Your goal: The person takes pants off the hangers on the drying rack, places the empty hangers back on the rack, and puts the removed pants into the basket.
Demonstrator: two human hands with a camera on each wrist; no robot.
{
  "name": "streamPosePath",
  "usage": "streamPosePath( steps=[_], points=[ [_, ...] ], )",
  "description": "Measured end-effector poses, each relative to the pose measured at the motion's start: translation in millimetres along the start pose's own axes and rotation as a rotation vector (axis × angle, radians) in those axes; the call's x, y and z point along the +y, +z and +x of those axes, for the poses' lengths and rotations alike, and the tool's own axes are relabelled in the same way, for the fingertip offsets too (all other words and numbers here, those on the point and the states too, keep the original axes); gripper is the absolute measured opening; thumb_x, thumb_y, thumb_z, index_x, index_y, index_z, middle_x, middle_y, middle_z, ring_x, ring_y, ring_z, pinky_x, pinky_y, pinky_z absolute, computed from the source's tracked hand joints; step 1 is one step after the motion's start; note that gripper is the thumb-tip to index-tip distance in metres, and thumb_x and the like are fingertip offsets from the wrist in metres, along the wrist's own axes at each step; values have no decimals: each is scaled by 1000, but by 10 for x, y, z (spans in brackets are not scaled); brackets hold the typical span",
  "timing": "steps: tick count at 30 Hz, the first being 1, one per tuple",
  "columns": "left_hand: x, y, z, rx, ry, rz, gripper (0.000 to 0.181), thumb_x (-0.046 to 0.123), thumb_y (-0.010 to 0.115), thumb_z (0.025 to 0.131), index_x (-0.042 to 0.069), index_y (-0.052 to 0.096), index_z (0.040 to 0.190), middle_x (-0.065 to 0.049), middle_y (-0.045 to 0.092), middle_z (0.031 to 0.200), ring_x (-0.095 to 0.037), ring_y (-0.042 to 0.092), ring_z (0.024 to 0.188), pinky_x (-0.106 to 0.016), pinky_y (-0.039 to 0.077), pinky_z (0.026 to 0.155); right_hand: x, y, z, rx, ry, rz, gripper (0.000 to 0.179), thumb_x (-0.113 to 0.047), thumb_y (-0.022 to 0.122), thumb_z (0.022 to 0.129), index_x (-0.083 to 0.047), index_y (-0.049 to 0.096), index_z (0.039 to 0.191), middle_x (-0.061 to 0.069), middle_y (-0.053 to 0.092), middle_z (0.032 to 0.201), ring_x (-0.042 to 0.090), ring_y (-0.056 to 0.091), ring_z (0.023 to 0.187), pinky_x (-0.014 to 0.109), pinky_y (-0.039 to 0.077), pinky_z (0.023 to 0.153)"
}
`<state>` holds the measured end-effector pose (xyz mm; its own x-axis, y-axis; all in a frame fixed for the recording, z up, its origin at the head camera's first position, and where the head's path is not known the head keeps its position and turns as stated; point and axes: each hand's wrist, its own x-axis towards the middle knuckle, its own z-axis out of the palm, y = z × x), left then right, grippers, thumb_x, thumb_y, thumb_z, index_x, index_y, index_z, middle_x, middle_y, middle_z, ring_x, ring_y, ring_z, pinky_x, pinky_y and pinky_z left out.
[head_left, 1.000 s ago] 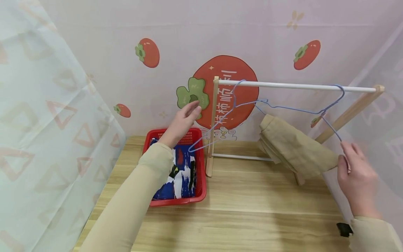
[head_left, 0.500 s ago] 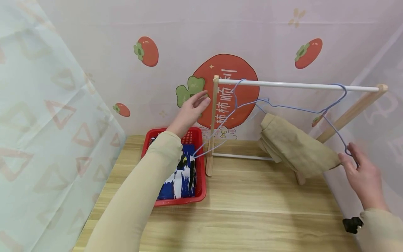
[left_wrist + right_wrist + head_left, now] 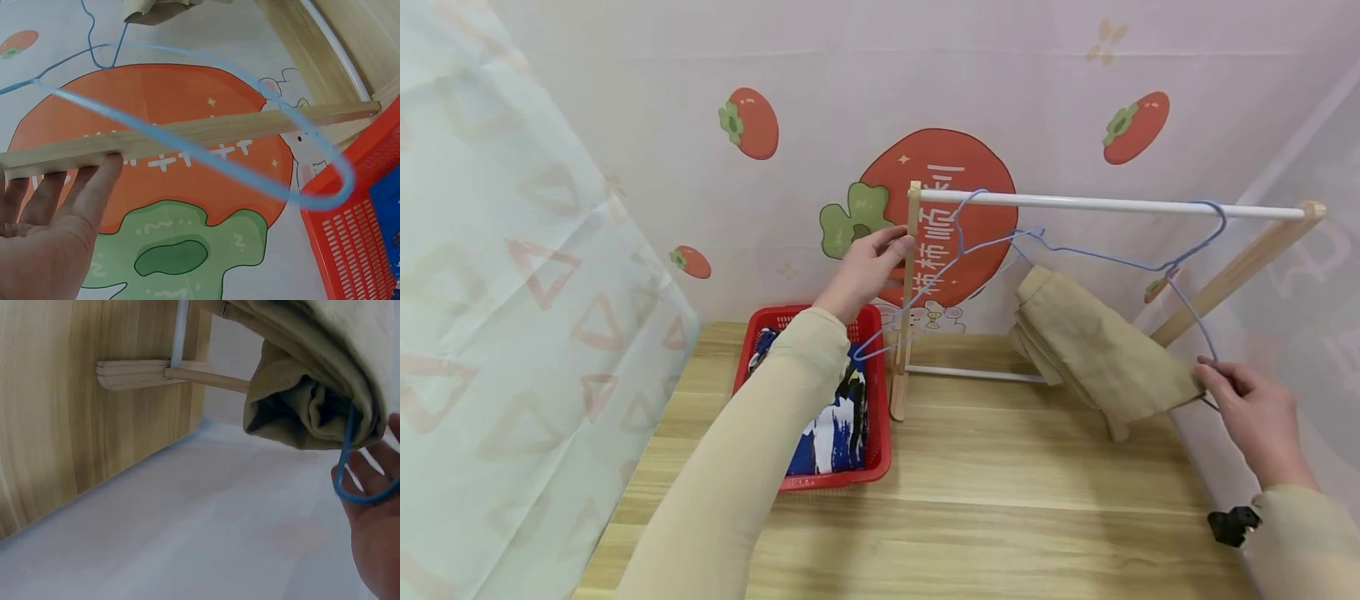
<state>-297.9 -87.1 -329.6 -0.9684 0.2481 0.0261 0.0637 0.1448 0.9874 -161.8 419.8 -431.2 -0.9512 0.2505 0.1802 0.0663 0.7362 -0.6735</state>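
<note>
My left hand (image 3: 868,271) is at the wooden post of the clothes rack, its outstretched fingers (image 3: 103,181) touching the post (image 3: 187,134). A blue wire hanger (image 3: 943,271) hangs beside it, tilted, with one end over the red basket. My right hand (image 3: 1258,417) pinches the right end of a second blue wire hanger (image 3: 1120,258) hooked on the rail. A folded khaki garment (image 3: 1090,346) drapes over this second hanger and slopes down to the fingertips. In the right wrist view the hanger's bent end (image 3: 359,499) crosses the palm and enters the garment's folds.
A red plastic basket (image 3: 880,467) holding blue, white and black patterned cloth stands under my left forearm. The rack's white rail (image 3: 1097,202) runs to a slanted wooden post (image 3: 1236,275). Printed sheets (image 3: 625,125) enclose the wooden tabletop (image 3: 985,517).
My left hand has moved right, from above the basket to the post. My right hand has shifted left and closed in on the hanger's end. The left hanger has swung slightly.
</note>
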Motion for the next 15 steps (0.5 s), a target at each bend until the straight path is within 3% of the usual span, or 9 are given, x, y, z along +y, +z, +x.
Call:
streamPosePath(
  steps=[5, 9, 15],
  points=[
    [-15, 10, 13, 4, -5, 26, 57, 42, 55, 104, 21, 44, 156, -6, 58, 143, -23, 59, 129, -49, 53, 104, 6, 68, -57, -46, -25, 130, 40, -36, 56, 106, -8, 69, 132, -43, 60, 97, -23, 51, 93, 4, 39, 69],
    [-22, 15, 27, 10, -5, 14, 57, 41, 54, 104, 21, 43, 156, -7, 58, 144, -23, 59, 130, -48, 53, 103, 17, 136, -82, -27, -52, 308, 39, -27, 57, 106, -3, 65, 136, -33, 68, 105, -20, 60, 100, 0, 43, 80],
    [-24, 15, 36, 23, -11, 20, 56, 40, 54, 104, 23, 44, 156, -4, 59, 143, -21, 59, 130, -46, 55, 101, 34, 232, -82, -5, -83, 377, 37, -20, 57, 105, 0, 64, 136, -28, 69, 111, -14, 61, 104, 1, 46, 84]
  ],
)
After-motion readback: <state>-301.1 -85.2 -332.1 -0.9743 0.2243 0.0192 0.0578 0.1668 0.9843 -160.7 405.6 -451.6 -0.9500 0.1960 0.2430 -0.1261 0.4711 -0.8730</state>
